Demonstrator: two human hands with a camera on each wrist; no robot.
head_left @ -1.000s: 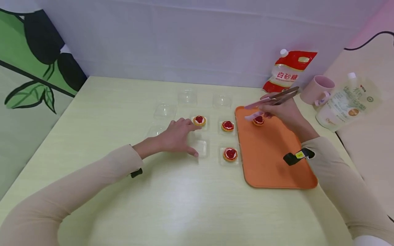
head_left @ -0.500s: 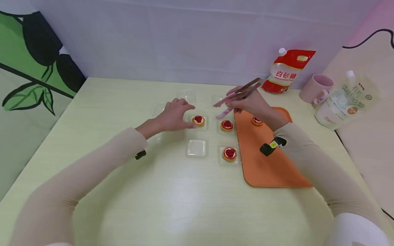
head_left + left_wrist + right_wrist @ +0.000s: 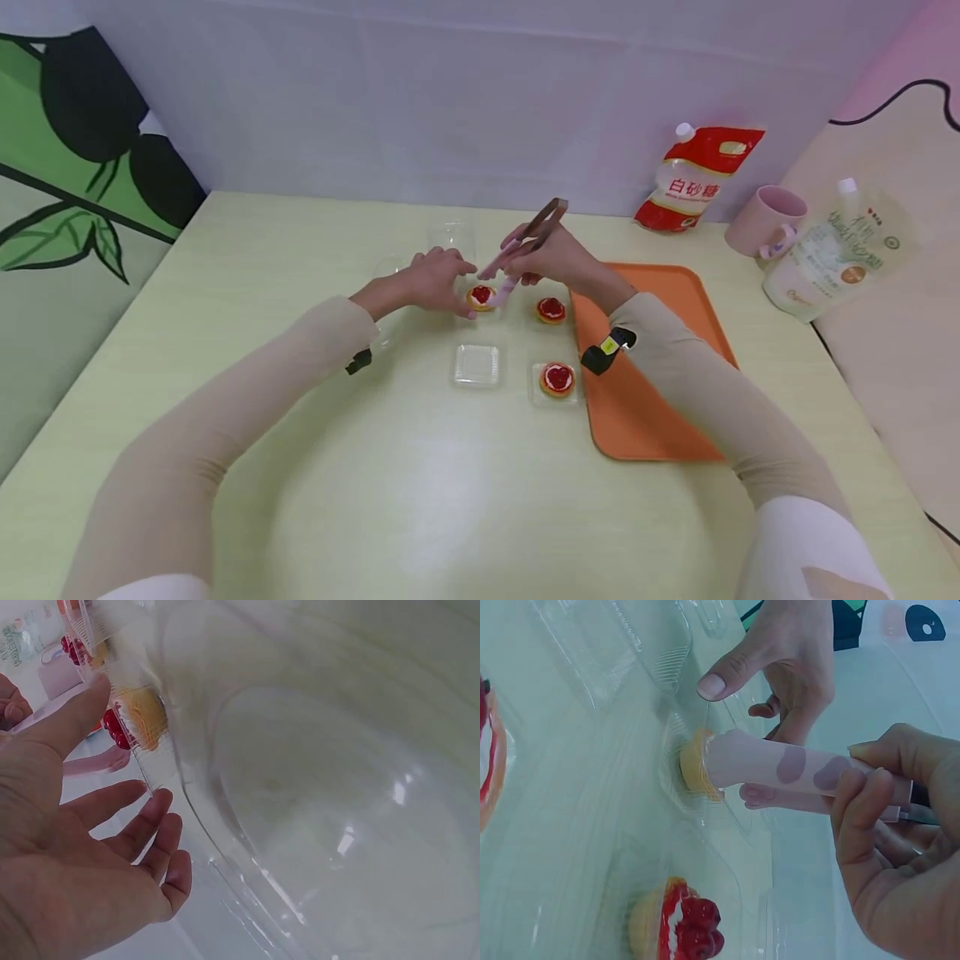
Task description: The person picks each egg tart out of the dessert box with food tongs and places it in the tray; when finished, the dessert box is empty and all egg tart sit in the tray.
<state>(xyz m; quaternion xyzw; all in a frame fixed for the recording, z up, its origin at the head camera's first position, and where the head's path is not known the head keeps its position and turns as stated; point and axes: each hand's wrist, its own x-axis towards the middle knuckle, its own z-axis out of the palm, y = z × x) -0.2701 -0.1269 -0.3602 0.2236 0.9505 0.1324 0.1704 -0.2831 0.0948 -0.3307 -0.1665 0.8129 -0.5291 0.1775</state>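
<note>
My right hand point(image 3: 551, 257) grips a pair of tongs point(image 3: 546, 221) with pink paw-shaped tips. The tips are at a small red-topped tart point(image 3: 481, 297) in a clear plastic box; in the right wrist view one tip overlaps the tart point(image 3: 694, 766). My left hand point(image 3: 435, 281) is at the left of that box, thumb and forefinger spread along its edges. The left wrist view has these fingertips close to the box rim, contact unclear. Two more boxed tarts, one point(image 3: 551, 310) beside and one point(image 3: 557, 379) nearer, stand to the right.
A clear box point(image 3: 477, 365) without a tart lies in front. More clear boxes point(image 3: 453, 237) stand behind and beside my left hand. The orange tray point(image 3: 637, 408) is under my right forearm. Behind it stand a red sugar pouch point(image 3: 690, 183), a pink mug point(image 3: 765, 221) and a pale pouch point(image 3: 828, 254).
My right hand has carried the tongs left, from over the tray to the boxed tart. My left hand has moved away from the front box, up beside that same tart.
</note>
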